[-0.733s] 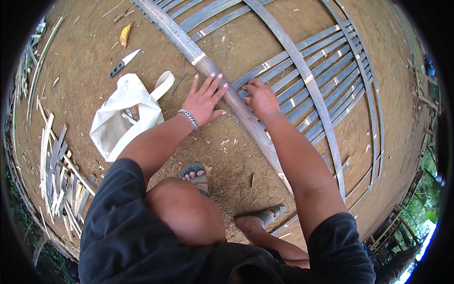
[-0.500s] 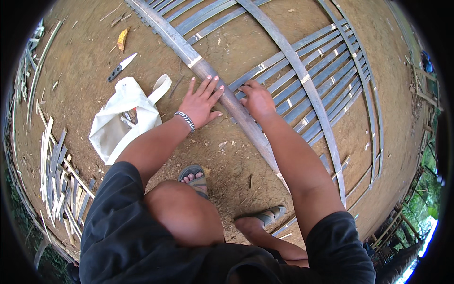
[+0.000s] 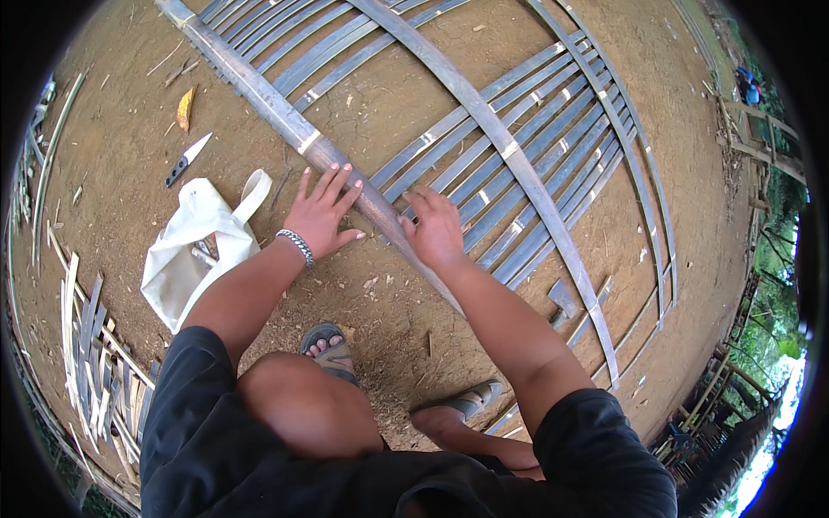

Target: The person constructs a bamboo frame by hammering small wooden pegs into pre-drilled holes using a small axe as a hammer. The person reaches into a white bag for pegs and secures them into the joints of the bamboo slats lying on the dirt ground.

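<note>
A long dark bamboo pole [image 3: 259,108] lies slantwise on the ground, with rows of flat dark bamboo slats [image 3: 492,186] running off its right side. My left hand [image 3: 321,211] rests on the pole's near part with fingers spread, palm down; a chain bracelet is on its wrist. Close by on the right, my right hand [image 3: 434,229] is at the pole's edge beside the slat ends, with bent fingers and thumb. Whatever lies between those fingers is hidden. Curved cross strips [image 3: 466,91] pass over the slats.
On the bare earth at left are a white cloth bag [image 3: 177,259] with small things inside, a knife with a black handle [image 3: 187,161] and a yellow leaf [image 3: 186,108]. Cut strips [image 3: 104,363] pile up at lower left. A flat metal blade tool [image 3: 563,298] lies beyond my right forearm.
The view has shifted, so the scene sits further left and lower. My right hand has moved slightly nearer along the pole, its thumb now showing. The blade tool has come into sight.
</note>
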A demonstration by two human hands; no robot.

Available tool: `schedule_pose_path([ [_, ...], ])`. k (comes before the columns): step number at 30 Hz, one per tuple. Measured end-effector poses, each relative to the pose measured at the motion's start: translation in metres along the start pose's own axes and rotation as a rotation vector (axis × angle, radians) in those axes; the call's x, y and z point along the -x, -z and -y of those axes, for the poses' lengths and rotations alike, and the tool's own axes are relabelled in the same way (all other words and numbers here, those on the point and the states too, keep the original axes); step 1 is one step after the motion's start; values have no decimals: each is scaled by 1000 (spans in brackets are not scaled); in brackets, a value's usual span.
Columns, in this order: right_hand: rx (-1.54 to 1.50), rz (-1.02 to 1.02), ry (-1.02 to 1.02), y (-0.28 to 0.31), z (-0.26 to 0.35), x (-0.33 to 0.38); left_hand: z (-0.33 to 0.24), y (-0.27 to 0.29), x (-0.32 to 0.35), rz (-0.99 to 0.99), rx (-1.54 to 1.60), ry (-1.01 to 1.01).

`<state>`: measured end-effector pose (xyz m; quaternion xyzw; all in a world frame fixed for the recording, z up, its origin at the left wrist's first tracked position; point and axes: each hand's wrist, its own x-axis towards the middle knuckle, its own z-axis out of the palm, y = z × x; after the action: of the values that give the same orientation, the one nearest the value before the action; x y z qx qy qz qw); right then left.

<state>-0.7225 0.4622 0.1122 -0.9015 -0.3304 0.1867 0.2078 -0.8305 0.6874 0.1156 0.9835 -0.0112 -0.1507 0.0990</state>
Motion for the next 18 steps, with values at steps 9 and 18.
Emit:
schedule_pose_path([
  [9, 359, 202, 28, -24, 15, 25, -1, 0, -4, -46, 31, -18],
  [18, 397, 190, 0, -24, 17, 24, 6, 16, -33, -80, 270, 122],
])
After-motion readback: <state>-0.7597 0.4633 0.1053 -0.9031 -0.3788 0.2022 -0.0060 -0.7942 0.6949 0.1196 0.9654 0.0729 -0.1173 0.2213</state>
